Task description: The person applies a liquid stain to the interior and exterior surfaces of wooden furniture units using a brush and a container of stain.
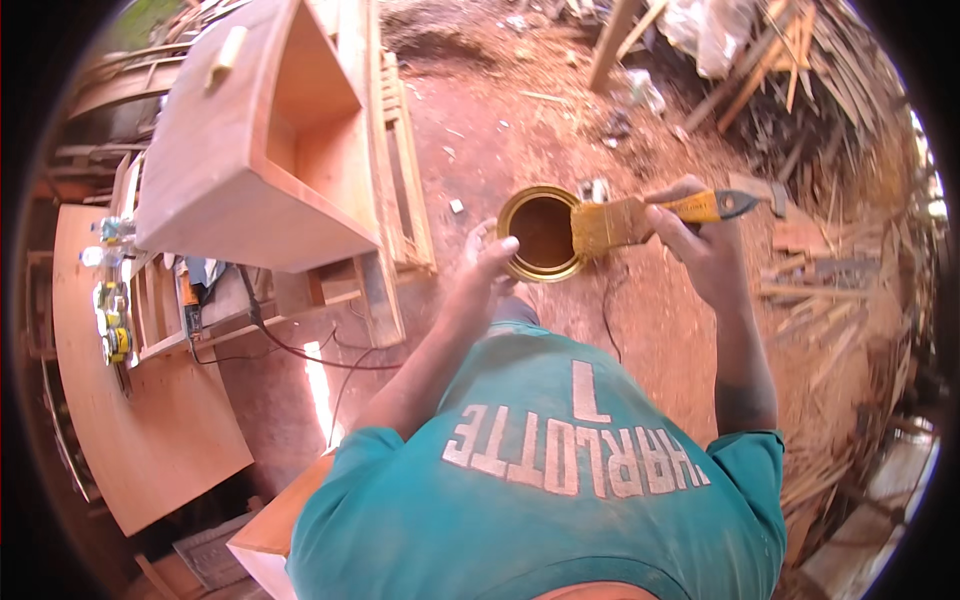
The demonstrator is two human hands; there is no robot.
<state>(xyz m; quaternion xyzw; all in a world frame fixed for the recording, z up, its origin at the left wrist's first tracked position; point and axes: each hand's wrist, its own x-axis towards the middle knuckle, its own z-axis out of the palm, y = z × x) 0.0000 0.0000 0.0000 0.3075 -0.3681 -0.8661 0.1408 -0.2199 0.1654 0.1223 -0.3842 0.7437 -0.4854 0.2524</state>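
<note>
My left hand (484, 262) is wrapped round the left side of an open round tin (508, 212) with a gold rim, its thumb at the rim. Dark brown liquid shows inside the tin. A wide paintbrush (700, 207) with a yellow and black handle is gripped in my right hand (690, 235). Its yellowish bristles rest at the right edge of the tin's mouth; whether they touch the rim I cannot tell.
To the left, a pale wooden cabinet (200, 170) with an open front lies on a slatted wooden frame (408, 190). A curved board (150, 450), bottles and small tins (117, 345) are beyond it. Cables (345, 365) cross the floor. Wood scraps (840, 90) pile up at right.
</note>
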